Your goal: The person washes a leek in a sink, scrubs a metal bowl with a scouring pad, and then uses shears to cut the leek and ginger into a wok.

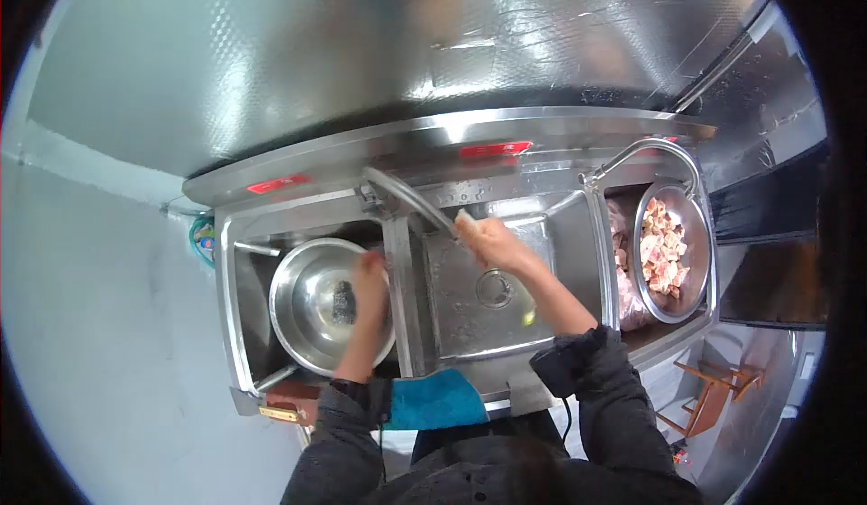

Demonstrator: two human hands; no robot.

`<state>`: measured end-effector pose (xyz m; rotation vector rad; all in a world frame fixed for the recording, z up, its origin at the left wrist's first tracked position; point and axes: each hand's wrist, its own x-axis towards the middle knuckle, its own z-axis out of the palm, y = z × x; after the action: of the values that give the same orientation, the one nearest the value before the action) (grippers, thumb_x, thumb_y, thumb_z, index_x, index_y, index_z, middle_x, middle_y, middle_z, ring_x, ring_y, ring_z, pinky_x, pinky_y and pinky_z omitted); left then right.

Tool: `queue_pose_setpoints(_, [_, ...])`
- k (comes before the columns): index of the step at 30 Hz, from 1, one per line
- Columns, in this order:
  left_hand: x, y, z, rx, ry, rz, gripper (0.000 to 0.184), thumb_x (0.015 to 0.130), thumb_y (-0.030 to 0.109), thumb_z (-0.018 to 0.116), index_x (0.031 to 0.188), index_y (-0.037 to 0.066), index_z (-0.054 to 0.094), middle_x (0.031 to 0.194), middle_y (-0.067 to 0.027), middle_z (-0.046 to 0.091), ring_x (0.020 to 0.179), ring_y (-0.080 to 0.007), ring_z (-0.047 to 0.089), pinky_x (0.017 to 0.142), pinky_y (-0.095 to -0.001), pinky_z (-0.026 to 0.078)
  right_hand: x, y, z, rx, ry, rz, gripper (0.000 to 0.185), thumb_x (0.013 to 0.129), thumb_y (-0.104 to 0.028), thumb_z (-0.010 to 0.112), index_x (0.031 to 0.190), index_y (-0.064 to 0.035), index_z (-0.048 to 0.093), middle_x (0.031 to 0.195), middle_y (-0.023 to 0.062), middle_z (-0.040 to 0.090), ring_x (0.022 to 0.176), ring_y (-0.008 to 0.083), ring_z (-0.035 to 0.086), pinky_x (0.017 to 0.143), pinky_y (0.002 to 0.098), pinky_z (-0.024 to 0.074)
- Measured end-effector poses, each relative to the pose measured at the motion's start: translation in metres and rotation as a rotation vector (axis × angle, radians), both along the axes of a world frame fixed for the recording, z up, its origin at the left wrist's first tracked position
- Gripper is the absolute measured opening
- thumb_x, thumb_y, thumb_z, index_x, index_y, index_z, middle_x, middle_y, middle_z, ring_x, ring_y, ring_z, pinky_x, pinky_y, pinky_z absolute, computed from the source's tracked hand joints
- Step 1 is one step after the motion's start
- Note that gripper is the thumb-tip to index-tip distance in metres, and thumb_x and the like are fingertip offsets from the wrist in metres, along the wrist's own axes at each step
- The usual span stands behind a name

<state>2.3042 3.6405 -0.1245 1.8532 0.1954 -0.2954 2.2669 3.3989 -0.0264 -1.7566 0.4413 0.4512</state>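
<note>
My right hand (495, 242) is closed around the end of the curved metal faucet (406, 196) above the middle sink basin (452, 324). Over the right side of a large stainless steel bowl (287, 311) in the left basin is my left hand (368, 286). It is smeared by motion, so its fingers and anything in them do not show clearly. A dark speckled lump (343, 303), perhaps a scouring pad, lies in the bowl beside that hand. In the middle basin are a round drain (494, 289) and a small yellow-green piece (528, 318).
A second metal bowl (694, 297) with cut raw meat (662, 252) stands in the right basin, beside bagged meat (629, 299). Another faucet (646, 144) arches over it. A blue cloth (438, 400) drapes the front edge. A wooden stool (709, 397) stands at right.
</note>
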Motion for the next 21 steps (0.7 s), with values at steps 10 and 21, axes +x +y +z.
queue_pose_setpoints(10, [0.109,-0.011,-0.001,-0.396,-0.045,-0.044,0.046,0.077,0.005,0.049,0.121,-0.001,0.038,0.116,-0.0099,0.045,0.102,-0.0185,0.045,0.085,-0.0290,0.037,0.000,0.028,0.005,0.508,-0.228,-0.142,0.009,0.077,-0.008,0.052,0.086,-0.0074,0.052,0.062,-0.0023,0.047,0.048,0.0040,0.036,0.041,0.0201,0.0288])
queue_pose_setpoints(21, [0.102,-0.021,-0.001,-0.335,-0.217,-0.056,0.010,0.079,0.008,0.048,0.082,0.000,0.052,0.073,-0.0016,0.050,0.068,-0.0089,0.042,0.065,-0.0227,0.034,-0.078,-0.045,0.007,0.336,-0.346,-0.783,0.026,0.074,-0.014,0.054,0.053,-0.0085,0.040,0.054,-0.0018,0.034,0.053,0.0085,0.031,0.050,0.0240,0.0219])
